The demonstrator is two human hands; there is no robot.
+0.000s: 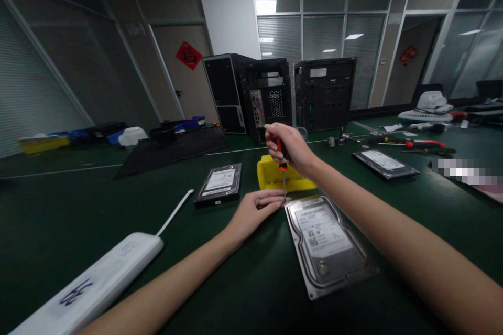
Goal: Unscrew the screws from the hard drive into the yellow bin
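My right hand (288, 147) is closed round the red and black handle of a screwdriver (283, 182), held upright with its shaft pointing down. The screwdriver tip is at the far left corner of a silver hard drive (324, 235) lying label up on the table. My left hand (257, 210) rests low beside that corner, thumb and fingertips brought together next to the tip. Whatever is between those fingertips is too small to make out. Just behind the drive sits a yellow tray (267, 175), partly hidden by my right hand.
A second hard drive (219, 184) lies left, a third (385, 163) right. A white power strip (94, 282) fills the near left. Two black computer cases (271, 96) stand behind, near a dark mat (173, 149). Red-handled pliers (424, 144) and other tools lie at the right.
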